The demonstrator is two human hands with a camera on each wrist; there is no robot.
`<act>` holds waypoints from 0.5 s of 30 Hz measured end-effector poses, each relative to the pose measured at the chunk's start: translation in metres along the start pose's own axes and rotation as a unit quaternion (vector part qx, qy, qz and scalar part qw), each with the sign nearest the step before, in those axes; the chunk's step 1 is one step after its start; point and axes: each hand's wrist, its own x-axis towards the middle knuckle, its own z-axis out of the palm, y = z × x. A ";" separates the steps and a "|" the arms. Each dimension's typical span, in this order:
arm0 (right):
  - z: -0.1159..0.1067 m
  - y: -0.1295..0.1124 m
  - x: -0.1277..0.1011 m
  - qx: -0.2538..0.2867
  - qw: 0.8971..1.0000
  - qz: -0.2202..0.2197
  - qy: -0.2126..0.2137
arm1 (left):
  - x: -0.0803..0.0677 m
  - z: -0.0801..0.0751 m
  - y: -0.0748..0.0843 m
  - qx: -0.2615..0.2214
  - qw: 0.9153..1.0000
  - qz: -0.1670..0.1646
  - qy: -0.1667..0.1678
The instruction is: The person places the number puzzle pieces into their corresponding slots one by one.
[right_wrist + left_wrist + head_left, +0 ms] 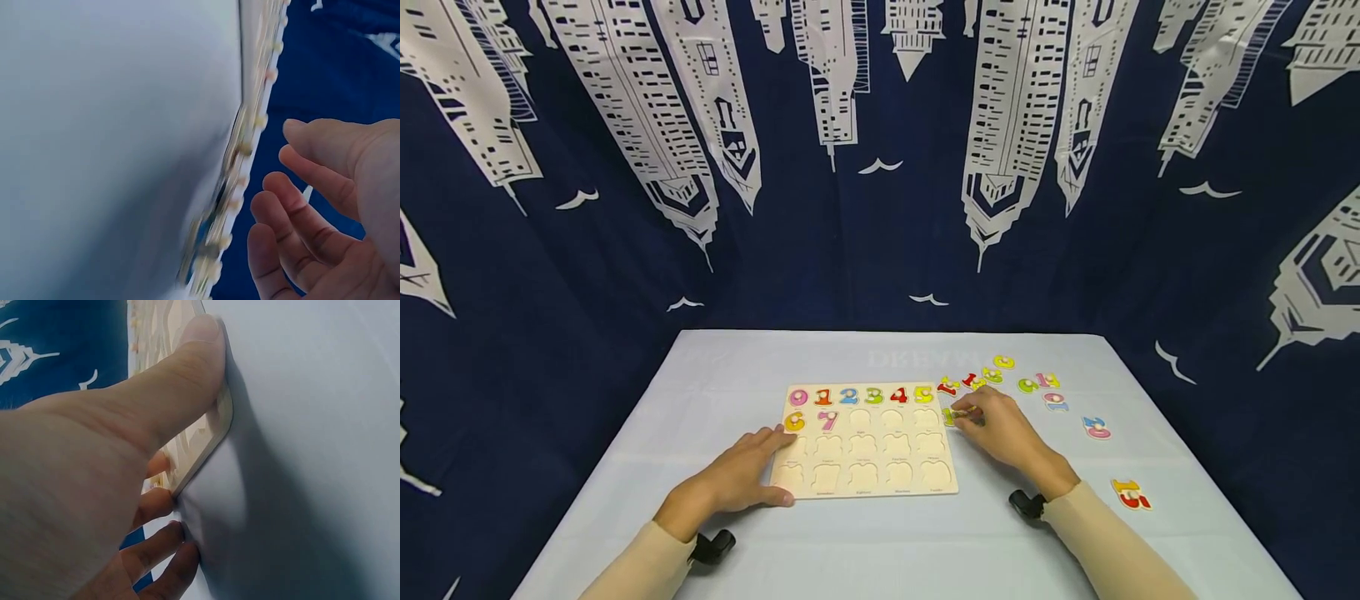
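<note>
A wooden number puzzle board point(880, 460) lies on the table, its top row filled with coloured number pieces and a 6 point(794, 421) and a pink 7 point(827, 420) in the row below. My left hand point(741, 471) rests at the board's left side, the thumb on its near left corner, as the left wrist view also shows point(181, 381). Over the board's right edge hovers my right hand point(1000, 425), fingers loosely bent near a green number piece point(949, 417). In the right wrist view that hand point(331, 212) has nothing visible between thumb and fingers.
Several loose number pieces lie right of the board, among them a yellow one point(1003, 362), a blue and pink one point(1097, 428) and an orange-red 15 point(1131, 494). A white cloth covers the table point(715, 375). Behind hangs a dark blue curtain point(850, 250) with white buildings.
</note>
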 end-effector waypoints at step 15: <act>-0.031 0.079 0.056 -0.014 0.990 0.138 0.018 | -0.001 0.003 -0.005 -0.003 1.000 0.000 0.006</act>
